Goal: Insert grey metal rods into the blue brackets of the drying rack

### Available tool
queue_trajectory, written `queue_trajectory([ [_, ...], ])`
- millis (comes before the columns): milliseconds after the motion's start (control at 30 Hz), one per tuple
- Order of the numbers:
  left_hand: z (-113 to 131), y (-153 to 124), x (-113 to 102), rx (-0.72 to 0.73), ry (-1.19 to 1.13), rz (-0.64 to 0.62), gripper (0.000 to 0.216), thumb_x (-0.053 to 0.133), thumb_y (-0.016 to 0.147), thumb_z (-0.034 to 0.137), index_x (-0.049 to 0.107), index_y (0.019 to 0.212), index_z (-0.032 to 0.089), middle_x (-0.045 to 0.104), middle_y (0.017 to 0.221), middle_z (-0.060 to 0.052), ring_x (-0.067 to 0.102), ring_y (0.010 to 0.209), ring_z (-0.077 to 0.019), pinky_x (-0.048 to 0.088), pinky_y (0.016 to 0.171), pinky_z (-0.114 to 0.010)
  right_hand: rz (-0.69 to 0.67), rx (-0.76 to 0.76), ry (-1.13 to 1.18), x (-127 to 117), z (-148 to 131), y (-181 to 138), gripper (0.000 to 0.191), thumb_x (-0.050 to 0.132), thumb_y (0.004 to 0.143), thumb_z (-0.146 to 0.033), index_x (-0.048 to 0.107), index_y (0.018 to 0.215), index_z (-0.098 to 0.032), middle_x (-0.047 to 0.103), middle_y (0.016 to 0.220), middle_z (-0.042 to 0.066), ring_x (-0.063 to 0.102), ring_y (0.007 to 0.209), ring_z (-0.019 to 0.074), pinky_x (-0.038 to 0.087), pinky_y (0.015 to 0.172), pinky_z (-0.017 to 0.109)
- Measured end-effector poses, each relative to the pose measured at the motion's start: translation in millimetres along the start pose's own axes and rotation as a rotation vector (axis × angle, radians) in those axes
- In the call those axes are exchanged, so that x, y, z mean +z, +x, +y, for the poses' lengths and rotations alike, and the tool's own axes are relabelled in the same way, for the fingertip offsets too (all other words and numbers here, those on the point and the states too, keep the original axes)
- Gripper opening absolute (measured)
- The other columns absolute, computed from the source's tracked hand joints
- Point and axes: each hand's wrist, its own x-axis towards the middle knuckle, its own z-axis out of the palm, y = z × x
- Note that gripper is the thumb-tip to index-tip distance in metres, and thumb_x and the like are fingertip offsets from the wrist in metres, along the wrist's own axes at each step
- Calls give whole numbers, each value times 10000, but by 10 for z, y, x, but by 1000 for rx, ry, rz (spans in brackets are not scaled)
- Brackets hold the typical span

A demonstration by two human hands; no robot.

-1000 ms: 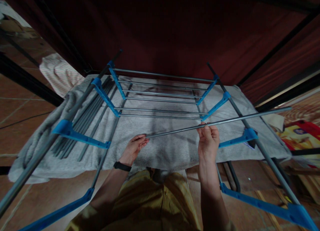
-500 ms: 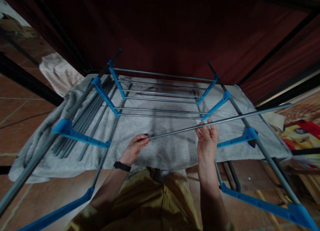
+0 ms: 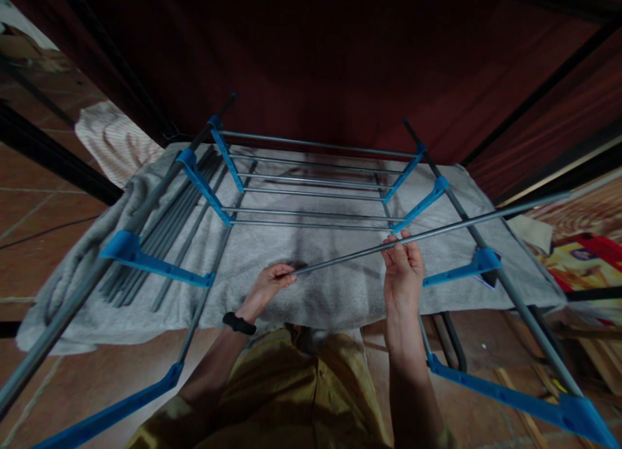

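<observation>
I hold a long thin grey metal rod [image 3: 451, 228] that runs from just below centre up to the right edge. My left hand [image 3: 270, 284], with a black band at the wrist, pinches the rod's near left end. My right hand [image 3: 403, 271] is closed round the rod near its middle. The rod hangs above a grey and blue drying rack frame [image 3: 204, 188] that has several rods fitted across its far part. The frame stands over a grey towel [image 3: 335, 287] spread on the floor.
A bundle of loose grey rods [image 3: 160, 235] lies on the towel at the left. A striped cloth [image 3: 116, 144] lies at the far left on the tiled floor. Dark red fabric [image 3: 340, 60] fills the back. Colourful packaging [image 3: 587, 261] sits at the right.
The rod's left end and my left hand have moved slightly right and down. The rod's far right end has risen a little. My right hand has stayed nearly in place.
</observation>
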Motion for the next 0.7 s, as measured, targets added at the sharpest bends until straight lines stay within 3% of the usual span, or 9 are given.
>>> queue_trajectory([
  [267, -18, 4, 38, 6, -19, -18, 236, 841, 531, 92, 726, 714, 188, 695, 698, -23, 600, 641, -147, 441, 587, -221, -34, 45, -30, -11, 34, -18, 449, 764, 724, -368, 661, 1145, -251, 716, 1009, 23, 685, 933, 165, 524, 935, 412],
  [700, -13, 6, 146, 150, 127, -123, 180, 817, 568, 191, 704, 707, 181, 653, 671, -9, 558, 642, -135, 418, 617, -220, -152, 121, -106, 96, 178, -232, 447, 747, 744, -362, 658, 1163, -235, 733, 972, 35, 678, 961, 181, 533, 901, 401],
])
